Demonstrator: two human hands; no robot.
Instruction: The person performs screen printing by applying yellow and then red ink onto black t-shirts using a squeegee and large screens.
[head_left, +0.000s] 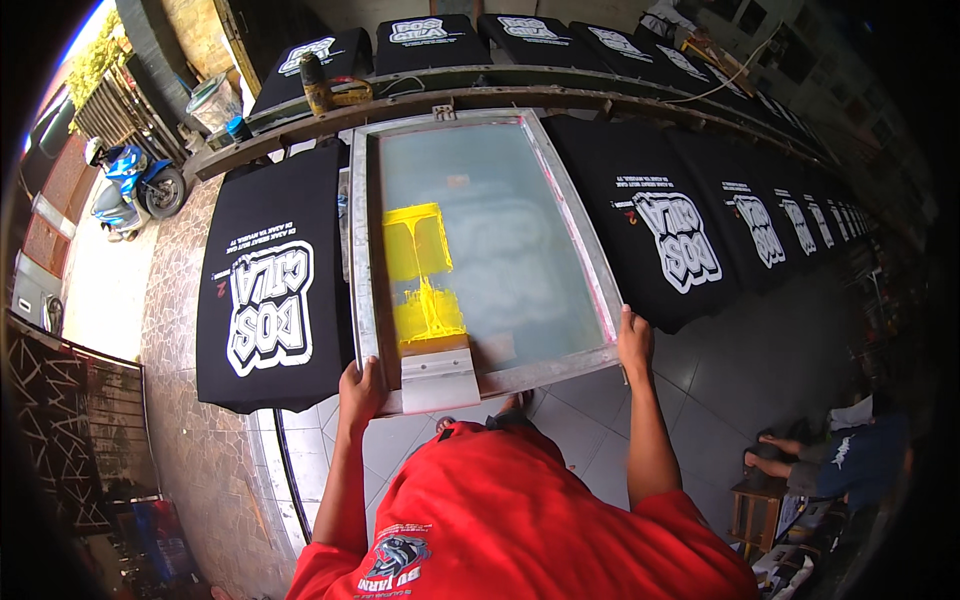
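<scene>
The left hand (361, 387) and right hand (634, 342) each close on a near corner of the frame (362, 240), with no visible gap, though fingers underneath are hidden; the wide hold presumably keeps it steady. The frame sits between a black shirt (285, 190) on its left and a second shirt (600, 160) on its right, long axis running away from the person, far end leaning left. A scraper (440, 380) rests across the near rail by yellow ink (415, 250), likely parked to free both hands.
</scene>
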